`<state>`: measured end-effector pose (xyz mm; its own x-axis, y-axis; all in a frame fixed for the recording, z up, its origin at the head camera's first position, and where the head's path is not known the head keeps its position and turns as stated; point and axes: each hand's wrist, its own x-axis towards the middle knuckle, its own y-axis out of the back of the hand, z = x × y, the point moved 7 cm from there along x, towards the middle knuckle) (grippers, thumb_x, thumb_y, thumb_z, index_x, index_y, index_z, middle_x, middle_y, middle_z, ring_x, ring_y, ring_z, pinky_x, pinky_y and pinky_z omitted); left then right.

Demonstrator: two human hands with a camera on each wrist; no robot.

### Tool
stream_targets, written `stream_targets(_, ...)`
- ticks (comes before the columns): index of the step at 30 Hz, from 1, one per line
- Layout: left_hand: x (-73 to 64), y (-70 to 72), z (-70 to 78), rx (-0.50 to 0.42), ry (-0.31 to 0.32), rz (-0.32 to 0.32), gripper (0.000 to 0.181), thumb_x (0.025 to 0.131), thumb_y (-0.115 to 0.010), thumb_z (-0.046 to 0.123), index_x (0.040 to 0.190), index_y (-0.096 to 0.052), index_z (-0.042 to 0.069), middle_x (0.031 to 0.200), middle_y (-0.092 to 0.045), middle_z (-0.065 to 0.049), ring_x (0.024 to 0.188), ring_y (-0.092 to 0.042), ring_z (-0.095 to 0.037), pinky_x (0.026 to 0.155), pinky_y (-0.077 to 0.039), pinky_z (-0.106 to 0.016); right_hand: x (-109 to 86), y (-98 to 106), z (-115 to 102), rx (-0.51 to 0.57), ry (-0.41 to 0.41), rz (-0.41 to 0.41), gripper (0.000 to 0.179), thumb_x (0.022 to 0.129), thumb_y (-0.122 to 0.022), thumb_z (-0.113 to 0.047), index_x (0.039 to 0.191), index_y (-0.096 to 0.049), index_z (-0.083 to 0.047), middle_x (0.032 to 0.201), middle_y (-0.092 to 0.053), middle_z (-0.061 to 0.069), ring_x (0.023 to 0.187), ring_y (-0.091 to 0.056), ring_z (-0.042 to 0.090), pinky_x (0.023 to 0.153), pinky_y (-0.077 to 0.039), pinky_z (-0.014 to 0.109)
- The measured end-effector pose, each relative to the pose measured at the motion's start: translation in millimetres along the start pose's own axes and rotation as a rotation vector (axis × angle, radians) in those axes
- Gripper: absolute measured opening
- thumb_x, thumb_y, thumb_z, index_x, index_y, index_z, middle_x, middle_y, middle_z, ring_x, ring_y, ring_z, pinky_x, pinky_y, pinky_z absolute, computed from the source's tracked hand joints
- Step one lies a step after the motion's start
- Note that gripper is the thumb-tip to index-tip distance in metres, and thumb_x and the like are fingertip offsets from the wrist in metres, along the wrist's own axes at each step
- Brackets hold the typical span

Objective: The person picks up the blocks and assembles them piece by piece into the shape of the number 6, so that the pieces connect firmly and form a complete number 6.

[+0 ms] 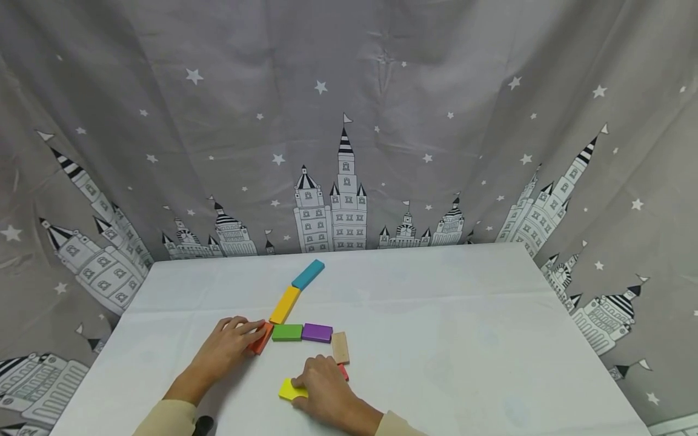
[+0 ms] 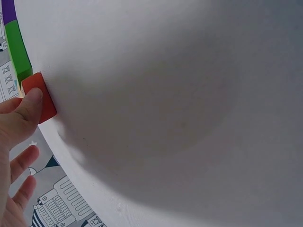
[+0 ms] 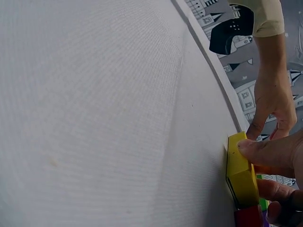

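Note:
My left hand pinches an orange-red block between thumb and forefinger, its other fingers spread apart in the left wrist view. That block lies at the lower end of an amber block, close to the left end of a green block. With thumb and fingers my right hand grips a yellow block low over the white tabletop. Partly hidden behind the right hand is a red block, which meets the lower end of a tan wooden block.
A purple block continues the row from the green one towards the tan block. At the far end of the slanting line lies a blue block. Behind the white table hangs a grey curtain printed with castles and stars.

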<state>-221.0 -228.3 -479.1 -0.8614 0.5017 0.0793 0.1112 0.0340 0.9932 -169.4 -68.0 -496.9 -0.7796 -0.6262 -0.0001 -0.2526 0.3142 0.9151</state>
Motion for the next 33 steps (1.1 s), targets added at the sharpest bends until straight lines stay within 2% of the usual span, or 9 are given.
stream_targets(6,0.2,0.9,-0.7,-0.002,-0.001,0.038,0.05,0.073,-0.081,0.005,0.12,-0.069,0.012,0.12,-0.067,-0.005,0.103,-0.056,-0.028,0.093,-0.045,-0.053,0.6,-0.6,0.2,-0.008,-0.006,0.0,0.033,0.079,-0.08,-0.036,0.108,-0.075,-0.024,0.083,-0.064,-0.016,0.069,-0.039,-0.001,0.062,-0.028,0.015)
stream_targets(14,1.7,0.1,-0.2,-0.003,0.008,0.007,0.053,0.073,-0.081,0.006,0.123,-0.067,0.012,0.121,-0.067,-0.004,0.103,-0.055,-0.028,0.094,-0.045,-0.053,1.5,-2.2,0.8,-0.017,-0.015,-0.02,0.032,0.08,-0.079,-0.037,0.109,-0.074,-0.025,0.084,-0.064,-0.017,0.07,-0.039,-0.001,0.062,-0.028,0.016)
stream_targets(22,2.5,2.3,-0.4,-0.013,-0.001,0.057,0.051,0.073,-0.081,0.002,0.121,-0.069,0.012,0.12,-0.067,-0.004,0.101,-0.056,-0.027,0.092,-0.045,-0.052,1.1,-0.8,0.5,-0.009,-0.013,-0.021,0.033,0.08,-0.079,-0.037,0.11,-0.074,-0.025,0.083,-0.063,-0.016,0.07,-0.039,-0.001,0.062,-0.029,0.015)
stream_targets(33,2.8,1.1,-0.2,-0.019,0.007,0.02,0.052,0.073,-0.081,0.007,0.123,-0.067,0.012,0.121,-0.067,-0.004,0.101,-0.055,-0.028,0.093,-0.045,-0.053,0.4,0.1,-0.2,-0.006,0.0,-0.01,0.032,0.079,-0.079,-0.035,0.109,-0.075,-0.025,0.083,-0.063,-0.015,0.07,-0.04,-0.001,0.063,-0.028,0.016)
